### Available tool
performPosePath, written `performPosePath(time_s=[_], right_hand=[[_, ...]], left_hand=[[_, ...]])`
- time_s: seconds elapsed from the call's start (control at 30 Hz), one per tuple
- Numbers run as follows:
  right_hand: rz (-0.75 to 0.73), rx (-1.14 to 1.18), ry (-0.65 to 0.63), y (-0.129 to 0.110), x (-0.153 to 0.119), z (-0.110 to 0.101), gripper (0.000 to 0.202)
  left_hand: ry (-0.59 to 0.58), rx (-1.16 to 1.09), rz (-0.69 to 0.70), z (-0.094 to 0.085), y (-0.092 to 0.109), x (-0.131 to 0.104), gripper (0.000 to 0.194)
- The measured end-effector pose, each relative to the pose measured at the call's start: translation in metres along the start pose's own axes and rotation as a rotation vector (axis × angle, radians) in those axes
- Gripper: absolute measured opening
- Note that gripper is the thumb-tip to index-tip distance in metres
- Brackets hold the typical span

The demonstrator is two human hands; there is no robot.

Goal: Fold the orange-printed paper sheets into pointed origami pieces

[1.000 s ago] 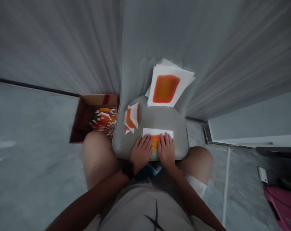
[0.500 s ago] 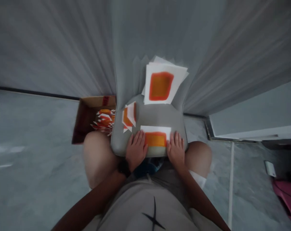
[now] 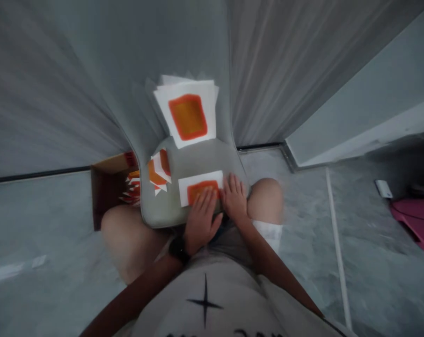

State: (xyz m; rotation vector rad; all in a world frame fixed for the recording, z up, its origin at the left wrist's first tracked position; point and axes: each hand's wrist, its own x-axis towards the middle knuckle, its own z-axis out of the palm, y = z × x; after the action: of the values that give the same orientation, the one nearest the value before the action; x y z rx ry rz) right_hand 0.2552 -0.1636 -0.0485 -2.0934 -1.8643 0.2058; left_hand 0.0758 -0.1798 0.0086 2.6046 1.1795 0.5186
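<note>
A white sheet of paper with an orange, red-edged rectangle (image 3: 184, 188) lies across the front of the grey chair seat (image 3: 166, 209). My left hand (image 3: 201, 217), with a dark watch on its wrist, rests flat on the printed part, fingers stretched out. At the sheet's right edge lies my right hand (image 3: 234, 196), open, its fingers straight and touching the paper. Some folded orange and white papers (image 3: 159, 169) sit at the left of the seat. Against the chair's back leans a stack of larger white sheets (image 3: 187, 114) with the same orange patch.
On the floor to the left stands a cardboard box (image 3: 101, 189) with many folded paper pieces (image 3: 132, 188) inside. Grey curtains (image 3: 268, 70) hang behind the chair. A pink object (image 3: 417, 220) and a small white device (image 3: 383, 188) lie at the far right.
My left hand has moved from the sheet's left edge onto its orange part. My right hand stays by the right edge. The view has turned, so the chair appears tilted and further left.
</note>
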Motion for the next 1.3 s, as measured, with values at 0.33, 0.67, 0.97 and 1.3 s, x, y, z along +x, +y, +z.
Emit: performPosePath(time_s=[0.33,0.67,0.97,1.3], right_hand=[[0.009,-0.008,0.014,0.004,-0.003,0.004,0.058],[0.047,0.171,-0.013,0.006,-0.002,-0.011,0.059],[0.027,0.492,0.047,0.008,-0.037,-0.017,0.051],[-0.354,0.192,0.015,0.030,-0.021,-0.009,0.035]], left_hand=[[-0.149,0.144,-0.084,0.002,-0.042,-0.053,0.068],[-0.068,0.029,-0.139,0.003,-0.063,-0.083,0.060],[0.043,-0.087,0.030,-0.016,-0.108,-0.055,0.049],[-0.022,-0.124,0.234,-0.003,-0.142,-0.016,0.052]])
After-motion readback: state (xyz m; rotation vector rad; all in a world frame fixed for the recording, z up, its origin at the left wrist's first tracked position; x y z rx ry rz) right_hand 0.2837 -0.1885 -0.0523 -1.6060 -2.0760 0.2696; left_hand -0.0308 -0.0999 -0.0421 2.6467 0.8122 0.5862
